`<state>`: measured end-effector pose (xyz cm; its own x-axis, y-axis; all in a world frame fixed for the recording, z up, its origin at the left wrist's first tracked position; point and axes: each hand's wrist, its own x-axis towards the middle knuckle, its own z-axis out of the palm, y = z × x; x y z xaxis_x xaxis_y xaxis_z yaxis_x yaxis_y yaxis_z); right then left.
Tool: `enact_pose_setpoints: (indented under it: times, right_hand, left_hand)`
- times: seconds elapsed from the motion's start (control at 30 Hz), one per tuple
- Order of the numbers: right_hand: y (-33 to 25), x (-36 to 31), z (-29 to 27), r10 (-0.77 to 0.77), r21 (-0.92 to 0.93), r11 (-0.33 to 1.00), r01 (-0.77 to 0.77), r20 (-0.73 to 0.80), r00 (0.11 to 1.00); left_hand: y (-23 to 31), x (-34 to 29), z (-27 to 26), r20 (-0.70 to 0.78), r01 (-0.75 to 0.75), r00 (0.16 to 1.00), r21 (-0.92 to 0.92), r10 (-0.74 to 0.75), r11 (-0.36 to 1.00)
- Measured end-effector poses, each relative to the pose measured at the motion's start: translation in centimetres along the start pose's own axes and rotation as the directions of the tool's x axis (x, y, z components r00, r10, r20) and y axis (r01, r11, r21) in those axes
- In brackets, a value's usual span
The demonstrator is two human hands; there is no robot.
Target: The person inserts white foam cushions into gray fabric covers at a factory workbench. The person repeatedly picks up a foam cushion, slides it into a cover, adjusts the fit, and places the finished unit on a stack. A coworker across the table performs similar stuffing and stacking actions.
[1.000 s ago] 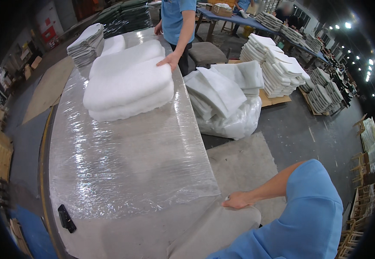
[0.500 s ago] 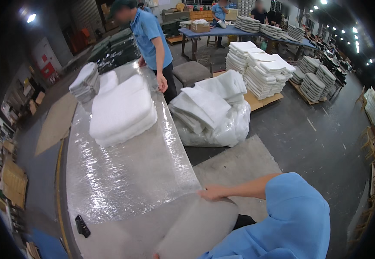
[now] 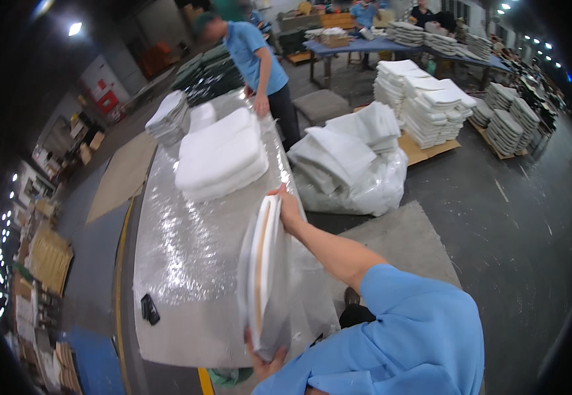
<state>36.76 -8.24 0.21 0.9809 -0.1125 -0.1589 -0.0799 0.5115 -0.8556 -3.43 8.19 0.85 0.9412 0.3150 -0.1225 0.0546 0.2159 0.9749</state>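
A grey-covered cushion [image 3: 281, 296] stands on edge over the near part of the table, its narrow side towards me. Along that side show white padding layers with a tan strip between them. My right hand [image 3: 289, 209] grips its far end, fingers wrapped over the corner. My left hand [image 3: 264, 361] closes round the near end, low in the picture, partly hidden behind the cushion. A small black object [image 3: 148, 309] lies on the table to the left; I cannot make out what it is.
The table [image 3: 187, 349] has clear plastic film over much of its top. White padding sheets [image 3: 220, 155] are piled farther along, beside a co-worker [image 3: 260, 62]. A plastic bag of white padding [image 3: 352, 164] stands right of the table. Stacked white pads [image 3: 431, 102] sit behind it.
The cushion, lying tilted at the table's near edge before, is now raised on edge. My right hand has moved forward and left with it, and my left hand shows more. The view has shifted.
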Motion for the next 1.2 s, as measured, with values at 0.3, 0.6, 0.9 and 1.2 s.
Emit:
enact_pose_setpoints:
  times: [0.3, 0.6, 0.9, 1.2]
  right_hand:
    - [4.3, -3.1, -2.1, 0.148, 0.173, 0.963, -0.205, 0.294, 0.944]
    - [3.1, -2.7, -5.3, 0.12, -0.151, 0.982, -0.112, 0.043, 0.992]
    - [-0.2, -4.8, -4.7, 0.12, -0.299, 0.946, -0.124, -0.03, 0.992]
    - [0.5, -5.6, -7.3, 0.075, -0.331, 0.939, -0.092, -0.064, 0.995]
  left_hand:
    - [-4.3, -1.9, -3.7, 0.231, 0.057, 0.972, -0.034, -0.047, 0.998]
    - [-2.1, 0.4, -2.9, 0.385, 0.206, 0.911, -0.109, -0.15, 0.972]
    - [-0.7, 2.4, -1.9, 0.492, 0.318, 0.842, -0.121, -0.222, 0.94]
    - [-2.1, 7.4, 0.5, 0.571, 0.247, 0.812, -0.145, -0.123, 0.958]
